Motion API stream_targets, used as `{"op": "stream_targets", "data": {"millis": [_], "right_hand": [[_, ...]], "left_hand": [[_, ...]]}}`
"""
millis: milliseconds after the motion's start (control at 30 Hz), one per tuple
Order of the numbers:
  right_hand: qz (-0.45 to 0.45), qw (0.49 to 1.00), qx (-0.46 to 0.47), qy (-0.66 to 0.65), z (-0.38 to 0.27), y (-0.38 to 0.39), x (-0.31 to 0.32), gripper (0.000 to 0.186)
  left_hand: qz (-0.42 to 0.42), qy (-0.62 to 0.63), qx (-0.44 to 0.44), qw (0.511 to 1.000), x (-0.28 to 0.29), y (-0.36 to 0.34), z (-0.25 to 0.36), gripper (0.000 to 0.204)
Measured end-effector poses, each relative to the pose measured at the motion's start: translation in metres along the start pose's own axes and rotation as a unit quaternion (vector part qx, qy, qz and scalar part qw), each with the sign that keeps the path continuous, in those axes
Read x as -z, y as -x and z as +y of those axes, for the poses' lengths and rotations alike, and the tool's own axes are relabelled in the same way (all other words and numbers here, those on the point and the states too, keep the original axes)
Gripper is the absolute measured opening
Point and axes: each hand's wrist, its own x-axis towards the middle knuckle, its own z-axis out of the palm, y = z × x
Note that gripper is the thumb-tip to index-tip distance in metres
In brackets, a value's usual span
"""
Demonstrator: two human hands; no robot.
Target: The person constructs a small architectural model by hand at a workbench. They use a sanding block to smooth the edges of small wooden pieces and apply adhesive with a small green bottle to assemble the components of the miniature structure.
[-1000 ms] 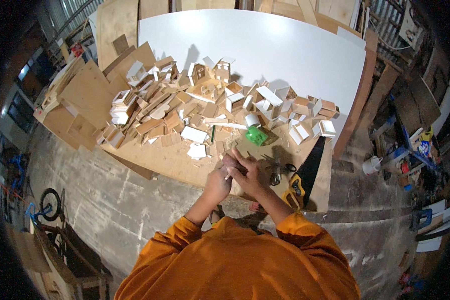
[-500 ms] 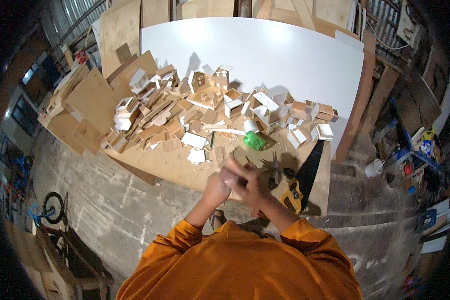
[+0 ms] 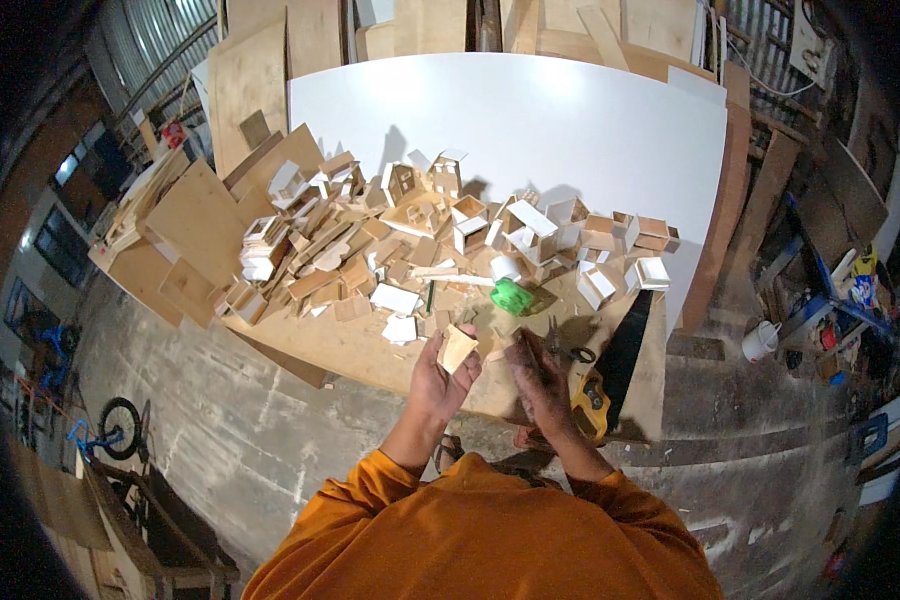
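From my end I have the left hand (image 3: 434,385) palm up, curled around a pale wood piece (image 3: 457,350) with a slanting outline, lifted near the front edge of the bench (image 3: 365,352). The right hand (image 3: 538,380) hangs apart from it, fingers drawn fairly close together; something dark may sit at the fingertips, but I cannot tell whether it holds anything.

To handle this well, I would pinch the wood piece by its edges, with the thumb low so the broad face stays exposed, and tilt it toward the light. The grip should be firm yet light, since thin wood probably chips at its corners. I would also watch the right wrist, which is near the saw (image 3: 593,400).

As for writing, I can read none on the wood piece, the green thing (image 3: 511,296) or the small boxes (image 3: 597,285) beyond it. The white board (image 3: 510,125) behind looks plain, and any marks on the saw are too small to make out.
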Motion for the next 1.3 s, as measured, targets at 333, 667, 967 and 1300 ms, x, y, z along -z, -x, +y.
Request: {"op": "stream_targets", "data": {"millis": [333, 667, 967, 1300], "right_hand": [[-0.034, 0.909, 0.21, 0.358, -0.013, -0.009, 0.001, 0.059], [-0.002, 0.996, -0.053, 0.066, -0.017, 0.002, 0.018, 0.064], [0.073, 0.991, -0.105, 0.044, -0.007, -0.002, 0.025, 0.05], [-0.075, 0.867, 0.027, 0.491, 0.075, -0.034, 0.05, 0.056]], "left_hand": [[0.081, -0.045, 0.027, 0.995, -0.013, 0.0, -0.026, 0.028], [0.035, -0.51, -0.179, 0.841, -0.025, 0.014, -0.033, 0.027], [0.02, -0.709, -0.355, 0.608, -0.033, 0.022, -0.027, 0.016], [0.042, -0.668, -0.235, 0.705, -0.005, 0.028, -0.028, 0.014]]}}
